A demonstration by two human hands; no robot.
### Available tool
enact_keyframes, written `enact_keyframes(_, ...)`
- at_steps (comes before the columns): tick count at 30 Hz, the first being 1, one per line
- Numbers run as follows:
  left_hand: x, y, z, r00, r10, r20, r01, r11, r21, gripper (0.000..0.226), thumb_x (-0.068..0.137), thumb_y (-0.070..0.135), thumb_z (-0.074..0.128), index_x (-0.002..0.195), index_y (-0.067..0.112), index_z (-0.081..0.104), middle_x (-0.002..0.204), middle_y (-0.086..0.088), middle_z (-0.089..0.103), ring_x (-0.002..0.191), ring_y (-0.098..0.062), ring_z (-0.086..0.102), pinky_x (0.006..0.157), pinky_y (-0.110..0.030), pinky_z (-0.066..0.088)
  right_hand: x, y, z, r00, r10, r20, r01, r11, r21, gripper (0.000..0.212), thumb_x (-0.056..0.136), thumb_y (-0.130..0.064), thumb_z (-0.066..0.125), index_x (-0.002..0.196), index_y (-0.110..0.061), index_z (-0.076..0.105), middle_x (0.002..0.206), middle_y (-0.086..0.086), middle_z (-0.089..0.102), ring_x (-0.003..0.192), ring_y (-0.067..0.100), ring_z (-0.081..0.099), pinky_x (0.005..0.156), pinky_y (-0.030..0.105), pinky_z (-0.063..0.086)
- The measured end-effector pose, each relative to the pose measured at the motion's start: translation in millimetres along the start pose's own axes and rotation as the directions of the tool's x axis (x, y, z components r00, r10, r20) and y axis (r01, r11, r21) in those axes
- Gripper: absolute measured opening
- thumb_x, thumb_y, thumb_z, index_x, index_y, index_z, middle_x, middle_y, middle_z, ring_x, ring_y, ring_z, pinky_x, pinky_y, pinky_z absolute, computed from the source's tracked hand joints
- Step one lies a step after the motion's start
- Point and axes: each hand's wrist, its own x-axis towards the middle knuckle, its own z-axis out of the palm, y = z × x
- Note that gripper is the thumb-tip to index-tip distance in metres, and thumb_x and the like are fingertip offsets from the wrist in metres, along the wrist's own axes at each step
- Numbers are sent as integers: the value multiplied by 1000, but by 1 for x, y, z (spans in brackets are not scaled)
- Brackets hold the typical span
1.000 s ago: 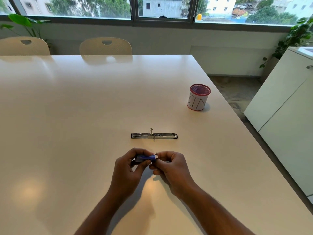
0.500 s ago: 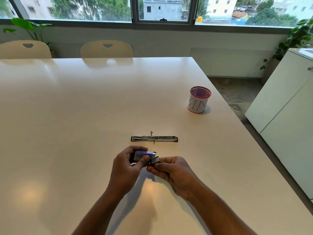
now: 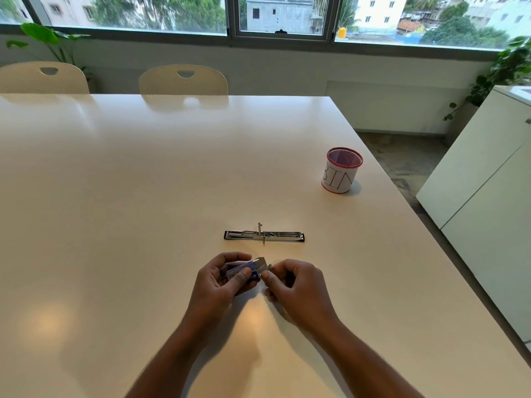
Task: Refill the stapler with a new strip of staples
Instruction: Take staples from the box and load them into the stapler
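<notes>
box flap [image 3: 262, 265] now open | left fingers [image 3: 243, 275] grip staple box [image 3: 242, 272] | right fingers [image 3: 265, 274] pinch flap

Large glossy white table [image 3: 143, 196]. Small round mesh cup [image 3: 342, 170] with red rim and white paper wrap lettered "BIN" stands upright near the table's right edge. Two cream plastic chairs [image 3: 184, 80] with oval handle cutouts tucked in at the far side, second one [image 3: 43, 77] at far left. White cabinet [image 3: 488, 196] off to the right. Green leafy plant [image 3: 505, 70] behind cabinet, another broad-leaf plant [image 3: 43, 38] far left. Wide window [image 3: 281, 15] along the back wall, buildings and trees outside.
</notes>
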Motion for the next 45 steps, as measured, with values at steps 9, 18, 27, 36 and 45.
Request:
enact_keyframes(9,0,4,3,996,-71,58,79,986,-144,20,90,6,66,107,8,75,109,-21,75,103,-33,76,79,-29,63,-3,-5,-2,919,-382,-102,316,865,-390,19,89,-37,73,79,-23,66,72,-13,58,61,11,55,55,29,51)
enact_keyframes(18,-8,2,13,948,-236,215,318,763,-562,27,89,-2,63,111,5,76,120,-30,70,103,-33,75,79,-33,64,-5,-18,-12,961,-234,-149,229,972,-47,12,93,-20,74,88,-31,70,77,-11,71,73,18,72,60,34,62)
enact_keyframes(27,-3,4,15,942,-233,242,332,762,-556,23,88,2,62,102,10,78,111,-23,73,94,-29,75,77,-31,63,-4,-18,-13,988,-60,-145,79,988,131,9,94,-17,72,86,-21,71,74,-3,74,65,19,74,57,21,58)
enact_keyframes(36,-2,-9,17,991,70,115,-52,987,-153,32,84,19,80,112,18,65,101,-8,69,83,-21,66,69,-29,55,-4,-12,-7,988,-32,-150,69,965,253,7,91,-10,76,92,-16,73,81,-2,79,72,21,78,63,24,62)
enact_keyframes(45,-2,-15,18,948,301,102,-313,939,145,47,72,23,90,108,13,61,99,-6,69,77,-26,75,60,-24,58,-6,-10,-6,995,57,-81,-21,918,397,4,92,-8,74,89,-11,74,81,7,78,78,26,79,62,26,62)
